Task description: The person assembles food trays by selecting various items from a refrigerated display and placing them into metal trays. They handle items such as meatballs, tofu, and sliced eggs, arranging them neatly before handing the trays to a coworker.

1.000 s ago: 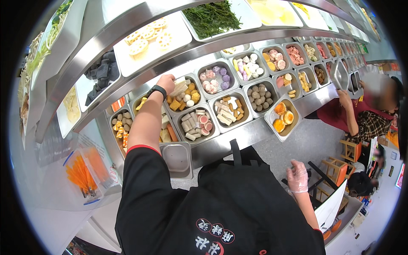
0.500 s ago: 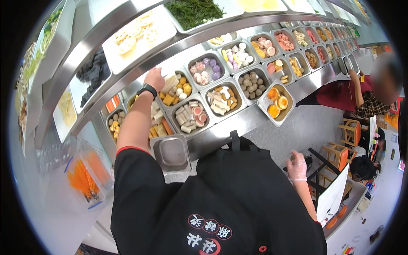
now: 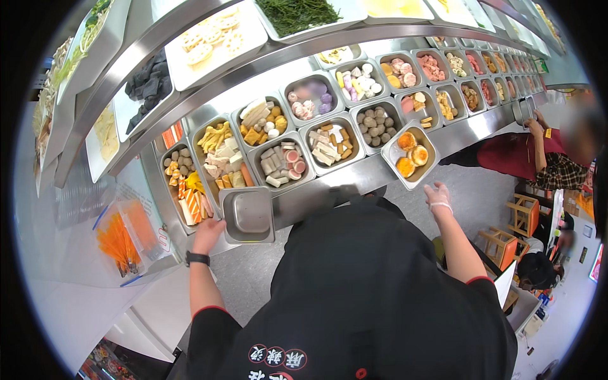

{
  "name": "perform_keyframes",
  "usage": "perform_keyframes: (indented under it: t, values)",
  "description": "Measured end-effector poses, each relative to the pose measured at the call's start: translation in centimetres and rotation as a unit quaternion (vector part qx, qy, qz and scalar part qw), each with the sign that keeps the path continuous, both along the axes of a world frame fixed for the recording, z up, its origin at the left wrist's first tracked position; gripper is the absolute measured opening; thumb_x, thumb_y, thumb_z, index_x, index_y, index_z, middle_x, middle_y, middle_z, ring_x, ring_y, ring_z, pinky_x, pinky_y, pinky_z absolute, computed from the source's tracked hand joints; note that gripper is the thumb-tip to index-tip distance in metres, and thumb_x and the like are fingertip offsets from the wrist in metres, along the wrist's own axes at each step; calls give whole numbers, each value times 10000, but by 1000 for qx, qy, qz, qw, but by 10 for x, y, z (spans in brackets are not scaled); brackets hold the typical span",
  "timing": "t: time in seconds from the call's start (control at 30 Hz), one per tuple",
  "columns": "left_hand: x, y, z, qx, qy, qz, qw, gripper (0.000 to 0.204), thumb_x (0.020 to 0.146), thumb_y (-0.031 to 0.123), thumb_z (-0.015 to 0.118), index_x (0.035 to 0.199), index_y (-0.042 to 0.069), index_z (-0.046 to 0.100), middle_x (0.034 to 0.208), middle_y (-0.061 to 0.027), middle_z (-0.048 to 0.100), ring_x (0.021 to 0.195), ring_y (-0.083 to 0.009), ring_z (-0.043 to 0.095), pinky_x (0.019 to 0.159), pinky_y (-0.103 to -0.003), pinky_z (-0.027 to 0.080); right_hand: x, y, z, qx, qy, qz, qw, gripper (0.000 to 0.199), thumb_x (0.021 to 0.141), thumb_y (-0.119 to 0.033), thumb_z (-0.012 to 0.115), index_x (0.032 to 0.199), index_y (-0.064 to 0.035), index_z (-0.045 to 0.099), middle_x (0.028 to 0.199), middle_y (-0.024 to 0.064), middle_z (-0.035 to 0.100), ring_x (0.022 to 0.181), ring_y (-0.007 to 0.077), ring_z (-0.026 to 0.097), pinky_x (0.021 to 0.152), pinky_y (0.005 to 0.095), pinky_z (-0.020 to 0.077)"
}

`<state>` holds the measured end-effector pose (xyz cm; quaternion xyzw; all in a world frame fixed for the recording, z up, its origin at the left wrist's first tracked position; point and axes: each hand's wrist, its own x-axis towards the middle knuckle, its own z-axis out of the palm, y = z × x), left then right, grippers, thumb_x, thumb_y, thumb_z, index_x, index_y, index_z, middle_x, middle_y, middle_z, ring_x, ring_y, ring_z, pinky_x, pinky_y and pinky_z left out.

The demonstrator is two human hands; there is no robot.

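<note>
My left hand (image 3: 208,235) is at the left rim of an empty metal pan (image 3: 247,215), its fingers closed at that edge. The pan juts out over the counter's front edge. Clear plastic covers my right hand (image 3: 437,196), which holds nothing; its fingers are apart just below a tilted metal pan (image 3: 413,180) of halved eggs. That pan rests on the counter's front edge, apart from my fingers. Beside my left hand lies a long pan of orange-striped sticks and brown balls (image 3: 192,204). Next to it is a pan of tofu pieces and yellow strips (image 3: 220,152).
Two rows of food pans run along the steel counter (image 3: 323,193). Above them, a steel rail (image 3: 253,60) carries white trays of greens and sliced lotus root. A person in a maroon apron (image 3: 506,148) holds a metal pan at the far right. A bag of orange utensils (image 3: 120,244) stands left.
My left hand has come back from over the food pans to the empty pan's left rim. My right hand has risen toward the egg pan. The view has shifted slightly.
</note>
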<state>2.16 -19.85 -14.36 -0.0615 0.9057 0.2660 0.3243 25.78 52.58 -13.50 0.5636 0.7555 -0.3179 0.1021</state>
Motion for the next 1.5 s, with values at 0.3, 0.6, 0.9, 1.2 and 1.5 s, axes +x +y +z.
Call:
perform_keyframes:
  t: [0.3,0.6,0.9,1.2,1.5]
  values:
    - [63,122,49,160,91,208,961,307,1008,179,703,750,96,557,665,57,543,603,-54,472,568,-271,408,-43,70,-22,59,137,14,989,675,925,-337,800,1440,28,563,1146,207,720,991,233,690,938,369,559]
    - [78,483,114,310,56,82,946,260,994,146,739,789,71,597,735,69,543,689,-49,474,611,-274,423,-64,89,69,-332,373,196,844,293,1007,-212,766,1175,0,653,987,38,685,915,115,631,837,297,547]
    - [124,600,76,248,229,-90,937,260,939,161,788,1124,29,661,1430,-150,569,1179,-245,633,969,-348,546,0,244,3,-227,292,-27,928,288,941,-145,721,1174,24,717,990,103,756,894,172,671,824,349,546]
    - [119,564,-3,242,-171,241,924,408,1020,351,714,1207,-7,666,1037,-66,702,900,-141,675,777,-320,597,5,335,-56,-115,232,-210,943,277,894,-245,775,978,-27,626,709,60,569,546,192,516,525,375,401]
    - [89,621,-34,293,-233,131,918,278,1044,224,650,1223,12,665,1054,-85,750,866,-188,734,740,-348,616,7,391,-84,-176,250,-369,878,506,939,-417,804,1290,-89,647,1211,99,684,1005,271,668,799,474,588]
